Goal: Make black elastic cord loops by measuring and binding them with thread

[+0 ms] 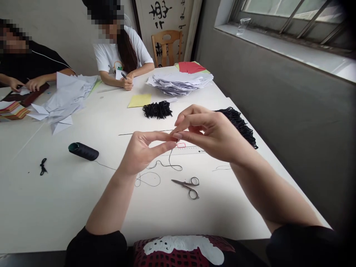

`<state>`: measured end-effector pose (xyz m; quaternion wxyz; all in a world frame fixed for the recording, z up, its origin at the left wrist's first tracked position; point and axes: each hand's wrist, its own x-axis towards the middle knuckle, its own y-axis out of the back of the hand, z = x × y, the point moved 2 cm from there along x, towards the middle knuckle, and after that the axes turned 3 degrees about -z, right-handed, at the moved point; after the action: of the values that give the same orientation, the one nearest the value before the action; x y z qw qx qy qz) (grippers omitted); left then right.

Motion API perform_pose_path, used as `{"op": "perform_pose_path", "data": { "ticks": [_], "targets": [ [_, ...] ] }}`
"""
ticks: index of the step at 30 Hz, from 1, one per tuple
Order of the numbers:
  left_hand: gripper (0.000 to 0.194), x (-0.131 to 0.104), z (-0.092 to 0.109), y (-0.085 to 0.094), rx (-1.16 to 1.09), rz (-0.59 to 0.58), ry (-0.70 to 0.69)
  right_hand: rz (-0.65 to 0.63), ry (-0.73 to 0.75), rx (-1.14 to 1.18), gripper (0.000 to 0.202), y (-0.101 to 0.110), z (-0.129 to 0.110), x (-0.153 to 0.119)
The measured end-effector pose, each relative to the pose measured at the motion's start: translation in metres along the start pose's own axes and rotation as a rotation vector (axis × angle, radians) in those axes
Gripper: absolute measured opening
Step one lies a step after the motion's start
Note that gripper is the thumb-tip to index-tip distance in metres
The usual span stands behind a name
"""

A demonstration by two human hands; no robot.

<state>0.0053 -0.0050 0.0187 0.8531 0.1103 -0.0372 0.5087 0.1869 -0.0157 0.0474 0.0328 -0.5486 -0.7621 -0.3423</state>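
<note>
My left hand (pixel 144 150) and my right hand (pixel 210 133) meet fingertip to fingertip above the table. Both pinch a thin black cord (pixel 175 168), whose slack end drops in loops to the tabletop; the exact grip point is mostly hidden by the fingers. Below my hands lies a pair of small metal scissors (pixel 185 183) with its blades apart. To the left a spool of black thread (pixel 83 151) rests on its side, a strand running from it toward my left forearm. A clear ruler (pixel 189 150) lies partly behind my right hand.
Bundles of black cords (pixel 157 109) lie beyond my hands, near a yellow paper (pixel 139 100) and a stack of white paper (pixel 179 83). A small knotted cord (pixel 43 167) sits at left. Two people work across the white table (pixel 55 207); a wall stands at right.
</note>
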Motion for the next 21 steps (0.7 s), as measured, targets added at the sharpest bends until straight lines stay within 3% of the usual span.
{"op": "perform_pose_path", "data": {
  "ticks": [2, 7, 9, 12, 15, 18, 21],
  "targets": [
    [0.018, 0.001, -0.008, -0.007, -0.055, -0.014, 0.090, 0.030, -0.060, 0.084, 0.023, -0.004, 0.010, -0.003],
    [0.024, -0.003, -0.020, -0.004, -0.090, -0.102, 0.327, 0.200, -0.160, 0.281, 0.031, 0.006, 0.022, -0.013],
    [0.026, -0.002, -0.023, -0.006, -0.129, -0.094, 0.311, 0.193, -0.161, 0.320, 0.030, 0.005, 0.024, -0.015],
    [0.030, -0.001, -0.029, -0.015, -0.120, -0.047, 0.232, 0.061, -0.225, 0.331, 0.030, -0.006, 0.026, -0.015],
    [0.023, 0.000, -0.034, -0.020, -0.036, -0.041, 0.260, 0.037, -0.274, 0.275, 0.030, -0.010, 0.030, -0.015],
    [0.023, 0.000, -0.036, -0.015, -0.021, -0.118, 0.380, 0.218, -0.271, 0.273, 0.026, 0.009, 0.036, -0.017],
    [0.025, -0.001, -0.036, -0.001, -0.045, -0.210, 0.516, 0.566, -0.248, 0.300, 0.018, 0.045, 0.046, -0.028]
  ]
}}
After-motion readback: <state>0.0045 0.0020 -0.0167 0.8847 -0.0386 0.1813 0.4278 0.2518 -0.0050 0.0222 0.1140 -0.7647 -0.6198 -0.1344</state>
